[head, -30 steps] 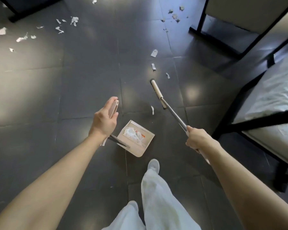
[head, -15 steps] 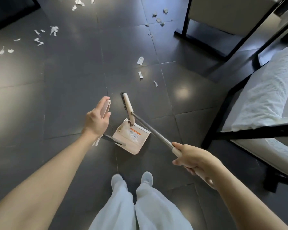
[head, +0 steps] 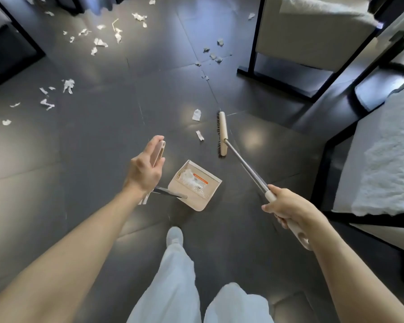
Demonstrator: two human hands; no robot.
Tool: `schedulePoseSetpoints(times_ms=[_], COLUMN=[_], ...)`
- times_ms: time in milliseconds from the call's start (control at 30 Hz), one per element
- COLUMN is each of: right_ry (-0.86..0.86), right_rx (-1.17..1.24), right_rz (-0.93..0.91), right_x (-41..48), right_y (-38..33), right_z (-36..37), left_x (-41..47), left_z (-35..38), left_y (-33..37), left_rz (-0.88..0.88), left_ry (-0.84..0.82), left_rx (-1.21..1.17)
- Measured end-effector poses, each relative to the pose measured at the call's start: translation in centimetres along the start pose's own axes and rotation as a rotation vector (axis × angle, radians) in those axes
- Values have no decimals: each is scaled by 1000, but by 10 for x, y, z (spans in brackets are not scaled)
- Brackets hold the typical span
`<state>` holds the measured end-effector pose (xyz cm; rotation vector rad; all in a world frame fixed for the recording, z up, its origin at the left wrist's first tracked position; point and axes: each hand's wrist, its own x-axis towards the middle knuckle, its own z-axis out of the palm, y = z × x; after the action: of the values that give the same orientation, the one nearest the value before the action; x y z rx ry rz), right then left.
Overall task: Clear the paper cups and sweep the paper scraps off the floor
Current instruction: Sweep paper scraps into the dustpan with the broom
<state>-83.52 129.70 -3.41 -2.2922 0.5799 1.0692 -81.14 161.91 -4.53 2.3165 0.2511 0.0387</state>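
My left hand [head: 145,169] holds the beige grip of a long-handled dustpan [head: 196,185], whose pan rests on the dark floor with white paper scraps inside. My right hand [head: 287,206] grips the beige end of a broom handle [head: 247,166]. The broom head [head: 222,134] lies on the floor ahead of the pan, right of two white scraps [head: 196,114]. Many more paper scraps [head: 68,86] lie scattered at the far left and grey ones [head: 212,54] near the chair. No paper cups are visible.
A black-framed chair with a cream cushion [head: 313,38] stands at the far right. A bed or couch with a white textured cover [head: 387,150] fills the right edge. Dark furniture [head: 7,47] sits at the upper left. My feet in pale trousers [head: 175,276] stand behind the pan.
The broom head has swung away from the dustpan's mouth, forward and to the right, beside two scraps. The dustpan and my left hand have stayed put. My view has tilted upward.
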Motion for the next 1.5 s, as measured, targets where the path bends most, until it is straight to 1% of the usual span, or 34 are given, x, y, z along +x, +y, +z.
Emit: schedulePoseSetpoints(times_ms=[100,200,400,467,533,567,600,633,700,800,967,1033,1133,1267,1400,1500], right_ry=[58,107,168,140,67,8,-33,-50,-58,-77,-62,0,83,122,97,21], right_rx=[58,59,-54,-81,-76,-31,64,96,69,131,-6,-54,-97,-193,-308,-355], right_rz=[32,62,158,154,127,115,114,112,113,102,46,49,82,104,120,114], right_x=[23,45,96,116,137,143,150,156,164,174,186,192,204,228,253,263], right_y=[-39,-75,-141,-165,-194,-209,-223,-237,-265,-304,-353,-365,-384,-408,-427,-441], right_z=[-2,-10,-23,-24,-21,-20,-20,-22,-29,-37,-41,-42,-47,-59,-65,-64], left_x=[50,100,202,232,258,269,280,290,307,333,373,390,413,441,460,477], left_z=[-16,-25,-28,-28,-31,-33,-35,-38,-43,-53,-65,-70,-78,-88,-88,-86], left_y=[-3,-11,-24,-29,-35,-38,-41,-44,-49,-57,-72,-78,-87,-99,-105,-107], left_rz=[52,81,103,97,93,80,62,47,26,15,46,56,72,40,13,-1], left_ry=[-43,-83,-154,-165,-182,-184,-181,-177,-175,-191,-237,-265,-240,-196,-168,-169], left_rx=[-23,-48,6,22,44,45,43,43,42,21,17,23,44,44,54,42])
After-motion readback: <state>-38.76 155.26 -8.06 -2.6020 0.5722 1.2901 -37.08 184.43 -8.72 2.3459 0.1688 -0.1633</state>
